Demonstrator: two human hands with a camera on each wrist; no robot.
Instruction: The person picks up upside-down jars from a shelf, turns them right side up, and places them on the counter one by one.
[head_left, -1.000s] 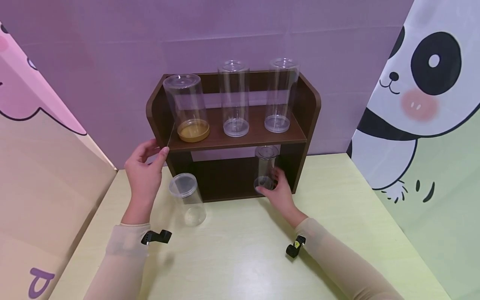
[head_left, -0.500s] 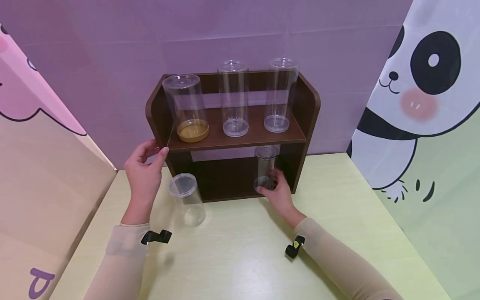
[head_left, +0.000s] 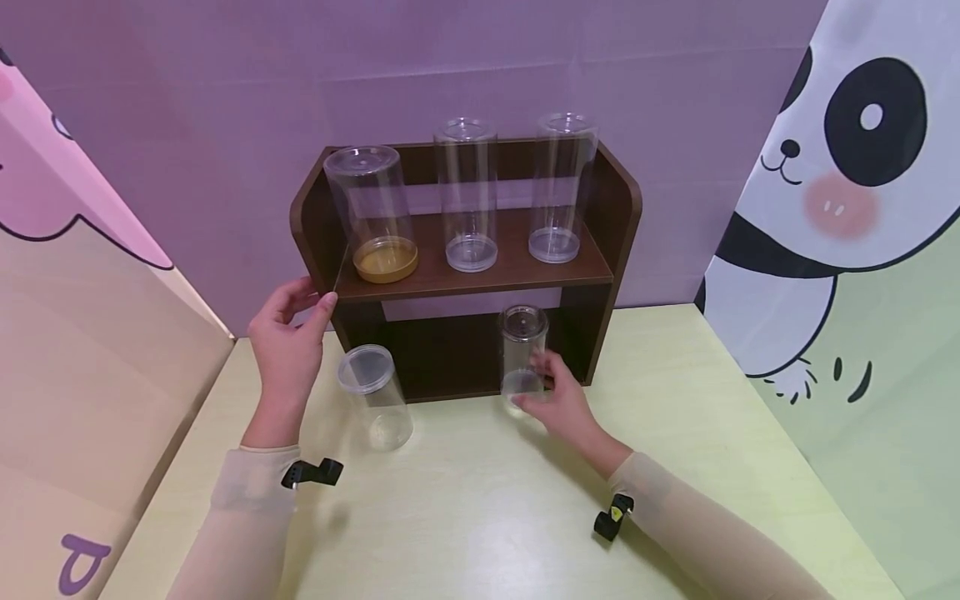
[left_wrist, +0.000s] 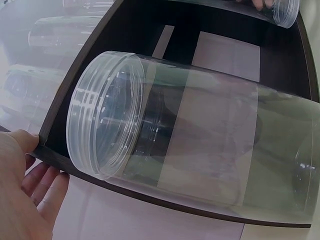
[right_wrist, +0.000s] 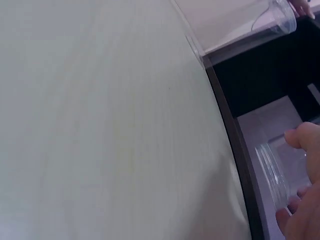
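My right hand point(head_left: 558, 400) grips a small clear plastic jar point(head_left: 521, 354) low on its body, thumb in front and fingers round the far side. The jar stands upright at the front edge of the lower compartment of a dark brown two-tier shelf point(head_left: 472, 287). In the right wrist view, one ringed end of this jar point(right_wrist: 272, 175) shows beside the fingers. My left hand point(head_left: 291, 350) pinches the shelf's left side panel, its thumb on the front edge. Close to it, a wider clear jar with a translucent lid point(head_left: 378, 400) stands on the table before the shelf.
On the upper tier stand a wide jar with an amber base point(head_left: 386, 262) and two tall clear jars, one in the middle point(head_left: 471, 208) and one at the right point(head_left: 558, 200). The pale table point(head_left: 480, 508) runs up to a purple backdrop point(head_left: 225, 167).
My right hand has drawn the small jar from inside the lower compartment toward me and slightly left, to its front edge. The left hand keeps its place on the side panel.
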